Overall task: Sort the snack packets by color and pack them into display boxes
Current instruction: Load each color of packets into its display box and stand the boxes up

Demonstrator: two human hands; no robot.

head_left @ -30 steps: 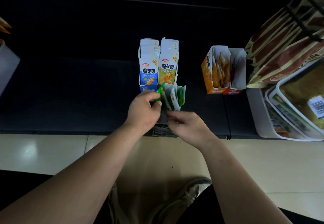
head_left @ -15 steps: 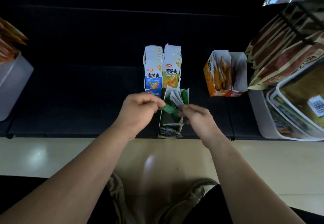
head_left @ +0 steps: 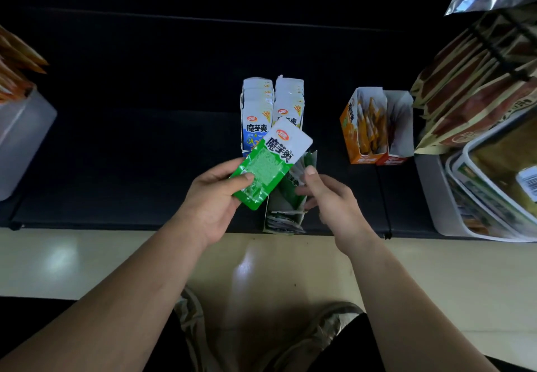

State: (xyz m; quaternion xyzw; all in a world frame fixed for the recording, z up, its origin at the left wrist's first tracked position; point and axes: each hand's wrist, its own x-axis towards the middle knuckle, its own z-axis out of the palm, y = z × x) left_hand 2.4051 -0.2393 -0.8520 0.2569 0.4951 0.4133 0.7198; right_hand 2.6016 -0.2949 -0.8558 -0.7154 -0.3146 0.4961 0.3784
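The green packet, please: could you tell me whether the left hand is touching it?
Touching. The head view shows the left hand gripping the green packet, with the thumb pressed on its front.

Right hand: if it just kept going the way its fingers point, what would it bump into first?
Probably the green packets standing in the open display box, directly in front of the right hand. Its fingertips look almost touching them, though depth is hard to judge from this one view.

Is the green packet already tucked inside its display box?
No, the left hand grips the green packet by its lower end, lifted outside the display box.
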